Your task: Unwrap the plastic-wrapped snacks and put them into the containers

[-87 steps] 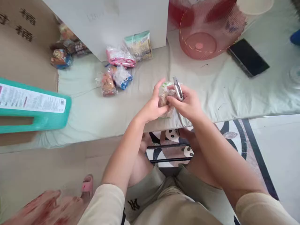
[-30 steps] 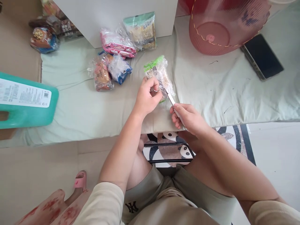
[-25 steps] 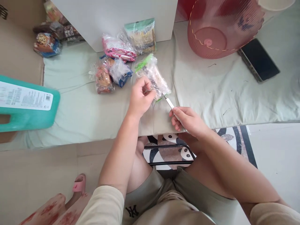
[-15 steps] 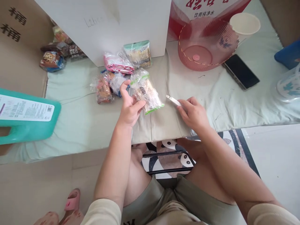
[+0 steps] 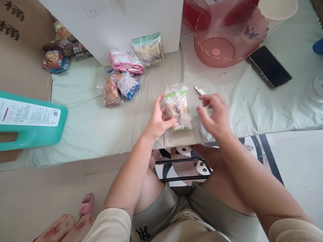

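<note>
My left hand (image 5: 158, 119) grips a clear snack packet with a green strip (image 5: 178, 107), holding it just above the pale green cloth (image 5: 88, 114) near the front edge. My right hand (image 5: 214, 114) hovers beside the packet with its fingers spread and blurred, holding nothing. A small white and metal cutter (image 5: 200, 90) lies on the cloth just beyond my right fingers.
Several wrapped snacks (image 5: 121, 84) lie at the back left by a white box (image 5: 113, 23). A pink plastic basket (image 5: 224, 37) and a black phone (image 5: 268, 67) sit at the back right. A teal jug (image 5: 32, 121) lies at the left. A pink slipper (image 5: 87, 203) is on the floor.
My right hand has let go of the cutter, which now lies on the cloth. My left hand brought the packet from the snack pile back toward the front edge.
</note>
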`<state>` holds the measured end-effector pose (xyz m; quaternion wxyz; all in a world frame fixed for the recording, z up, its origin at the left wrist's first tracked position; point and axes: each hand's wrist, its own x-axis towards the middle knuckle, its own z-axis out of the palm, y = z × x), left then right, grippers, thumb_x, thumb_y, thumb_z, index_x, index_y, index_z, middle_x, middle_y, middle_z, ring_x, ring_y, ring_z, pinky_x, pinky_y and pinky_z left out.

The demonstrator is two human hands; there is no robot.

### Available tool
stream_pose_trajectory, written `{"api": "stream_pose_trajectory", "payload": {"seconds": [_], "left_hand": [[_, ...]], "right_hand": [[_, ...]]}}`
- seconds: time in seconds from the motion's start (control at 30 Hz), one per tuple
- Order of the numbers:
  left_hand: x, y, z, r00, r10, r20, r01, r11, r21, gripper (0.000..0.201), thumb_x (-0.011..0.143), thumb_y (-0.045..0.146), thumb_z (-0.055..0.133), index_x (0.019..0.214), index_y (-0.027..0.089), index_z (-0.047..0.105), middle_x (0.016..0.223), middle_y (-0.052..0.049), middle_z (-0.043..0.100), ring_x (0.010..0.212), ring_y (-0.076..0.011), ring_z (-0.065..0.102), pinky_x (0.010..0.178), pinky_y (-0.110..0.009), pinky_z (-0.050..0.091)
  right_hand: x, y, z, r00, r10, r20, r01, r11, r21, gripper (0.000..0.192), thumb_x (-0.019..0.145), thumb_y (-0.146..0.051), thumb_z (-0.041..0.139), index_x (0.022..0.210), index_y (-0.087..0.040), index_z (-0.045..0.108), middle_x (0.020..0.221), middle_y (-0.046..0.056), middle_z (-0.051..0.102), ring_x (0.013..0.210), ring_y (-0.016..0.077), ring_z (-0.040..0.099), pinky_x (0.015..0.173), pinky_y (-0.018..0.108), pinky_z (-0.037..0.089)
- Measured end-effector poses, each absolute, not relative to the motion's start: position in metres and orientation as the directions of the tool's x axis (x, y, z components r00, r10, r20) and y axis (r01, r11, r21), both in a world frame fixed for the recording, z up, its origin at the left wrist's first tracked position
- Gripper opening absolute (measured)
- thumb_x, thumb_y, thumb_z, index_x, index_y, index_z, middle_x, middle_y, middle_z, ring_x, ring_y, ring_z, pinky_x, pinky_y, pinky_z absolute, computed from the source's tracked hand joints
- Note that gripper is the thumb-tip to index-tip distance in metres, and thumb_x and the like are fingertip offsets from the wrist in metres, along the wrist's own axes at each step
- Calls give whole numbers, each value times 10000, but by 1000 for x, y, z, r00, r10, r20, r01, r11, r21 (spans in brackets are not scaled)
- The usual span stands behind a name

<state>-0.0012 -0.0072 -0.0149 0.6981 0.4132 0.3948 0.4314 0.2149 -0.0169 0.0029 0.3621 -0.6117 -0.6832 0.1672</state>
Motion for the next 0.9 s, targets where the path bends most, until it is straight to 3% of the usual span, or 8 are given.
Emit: {"api": "stream_pose_trajectory", "payload": {"seconds": [0.1,0.2,0.27,0.5,0.63,0.73,0.83,0.9], "left_hand": [[4,-7,-12,293,943,-158,-269,239,933,910,721,353,871,1466,359,349,1306,-45,655,1119,-209,696,959,-342,575],[9,-5,-10,221,970,-102,-228,153,961,723,788,461,831,1386,314,453,1375,-64,635,1310,-243,615,1090,-370,512],[12,-3,-11,177,980,-93,-204,129,971,679,816,494,810,1374,313,466,1407,-69,624,1351,-244,590,1120,-375,487],[22,18,-15,45,988,-147,-304,153,940,598,808,490,824,1275,306,499,1365,-60,655,1324,-249,621,1073,-378,513],[15,31,-14,-38,981,-190,-406,159,900,566,763,475,854,1160,285,498,1163,-27,716,1135,-228,709,979,-365,556],[8,29,-11,-34,981,-188,-403,159,901,568,752,512,857,1142,282,514,1089,-17,734,1089,-236,726,949,-366,567],[8,19,-6,98,984,-149,-346,174,922,526,808,587,798,1161,266,576,1096,-45,743,1071,-254,732,932,-380,580],[10,12,-5,188,976,-106,-289,159,944,508,846,624,752,1166,257,608,1071,-56,732,1020,-246,728,917,-381,585]], "right_hand": [[192,-33,5,-191,936,297,527,353,-773,285,927,-411,631,1136,-224,686,1030,94,678,907,228,643,807,390,533],[180,-36,1,-196,918,346,507,397,-765,116,946,-311,606,966,-239,695,947,70,673,871,205,649,756,361,528],[180,-34,0,-185,897,402,536,435,-723,119,959,-262,586,888,-246,681,897,60,677,837,198,654,741,363,523],[188,-42,14,-290,729,620,552,656,-514,118,938,-157,618,917,-272,634,979,37,788,976,233,742,799,406,509],[193,-54,21,-479,655,584,419,756,-503,147,886,-124,658,912,-254,594,811,-9,772,948,221,771,799,390,494],[194,-53,21,-400,784,474,338,607,-719,55,914,-223,642,873,-252,620,764,2,733,893,221,754,816,404,525],[186,-42,16,-106,988,115,163,131,-978,182,959,-392,591,1060,-253,653,1070,72,751,987,221,725,820,401,588],[177,-33,9,-104,987,-123,-42,-128,-991,388,928,-504,616,1225,-255,603,1285,108,700,1082,236,708,836,403,614]]}}
